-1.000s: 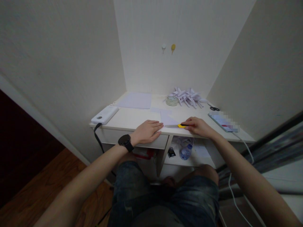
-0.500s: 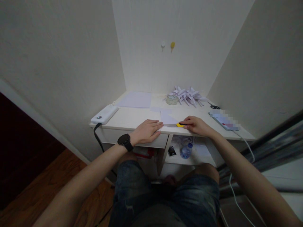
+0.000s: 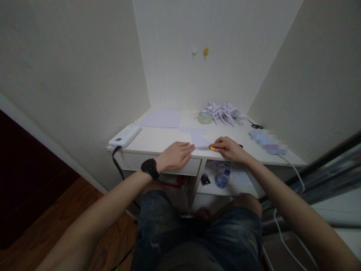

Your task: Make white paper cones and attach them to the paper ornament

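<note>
My left hand lies flat at the front edge of the white desk, fingers stretched out and together. Its fingertips touch the left corner of a folded white paper. Opposite, my right hand is closed around a slim yellow-and-black utility knife. The knife's yellow end meets the paper's front right corner, and its dark end pokes out behind the fingers. Whether a blade is out, I cannot tell. A flat strip of paper lies just behind the folded one.
Folded paper pinwheel shapes and a tape roll sit at the back. Black-handled scissors and a phone with a cable lie right. Left are a paper sheet and a white power bank. A bottle stands on the shelf below.
My right hand has shifted slightly left along the paper's front edge, covering more of the knife's yellow end; its dark end now shows behind the hand. My left hand stays in place.
</note>
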Available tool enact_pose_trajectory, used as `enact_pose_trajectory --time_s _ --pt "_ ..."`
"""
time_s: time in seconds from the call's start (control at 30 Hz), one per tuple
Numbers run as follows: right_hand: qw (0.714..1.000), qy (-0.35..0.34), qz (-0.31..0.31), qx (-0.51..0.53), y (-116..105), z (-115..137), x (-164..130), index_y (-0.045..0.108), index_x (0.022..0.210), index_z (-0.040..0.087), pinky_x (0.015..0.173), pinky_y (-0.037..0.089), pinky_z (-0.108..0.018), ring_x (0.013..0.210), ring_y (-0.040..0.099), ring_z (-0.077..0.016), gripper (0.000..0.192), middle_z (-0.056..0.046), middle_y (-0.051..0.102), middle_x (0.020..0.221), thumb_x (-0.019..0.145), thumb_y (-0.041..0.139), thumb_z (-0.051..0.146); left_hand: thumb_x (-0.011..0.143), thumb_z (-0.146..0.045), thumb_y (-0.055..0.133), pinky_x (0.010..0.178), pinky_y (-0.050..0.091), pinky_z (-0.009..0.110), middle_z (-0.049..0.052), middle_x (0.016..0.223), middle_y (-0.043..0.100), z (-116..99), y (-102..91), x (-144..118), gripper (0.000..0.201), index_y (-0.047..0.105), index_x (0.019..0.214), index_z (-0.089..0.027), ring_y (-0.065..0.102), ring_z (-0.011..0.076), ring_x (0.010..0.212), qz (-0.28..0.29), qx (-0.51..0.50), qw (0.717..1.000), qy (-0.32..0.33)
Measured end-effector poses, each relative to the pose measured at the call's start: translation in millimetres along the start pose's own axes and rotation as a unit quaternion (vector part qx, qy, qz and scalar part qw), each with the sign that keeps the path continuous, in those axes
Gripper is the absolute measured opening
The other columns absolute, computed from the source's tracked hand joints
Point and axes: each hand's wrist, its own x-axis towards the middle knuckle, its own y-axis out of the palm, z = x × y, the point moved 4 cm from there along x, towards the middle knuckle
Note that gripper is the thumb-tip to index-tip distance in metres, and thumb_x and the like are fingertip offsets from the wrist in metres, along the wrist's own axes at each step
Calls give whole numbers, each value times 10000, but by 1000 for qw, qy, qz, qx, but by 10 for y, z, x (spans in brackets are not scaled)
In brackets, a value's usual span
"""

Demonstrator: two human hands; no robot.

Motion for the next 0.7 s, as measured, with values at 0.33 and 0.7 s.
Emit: enact_pose_trajectory --time_s 0.33,0.7 --pt "1000 6 6 7 -3 -9 22 753 1147 282 872 486 -405 963 611 -254 285 -103 685 1043 918 585 293 1006 -264 351 1102 422 451 172 1383 585 1 38 5 448 560 1346 -59 537 258 1312 -9 9 1000 18" --pt "1000 12 15 -2 -12 -66 30 760 1130 296 884 497 -389 959 618 -243 289 -84 695 1052 892 597 280 1010 -265 335 1111 415 440 168 1401 570 4 57 3 456 542 1357 -54 526 248 1324 1 26 999 22"
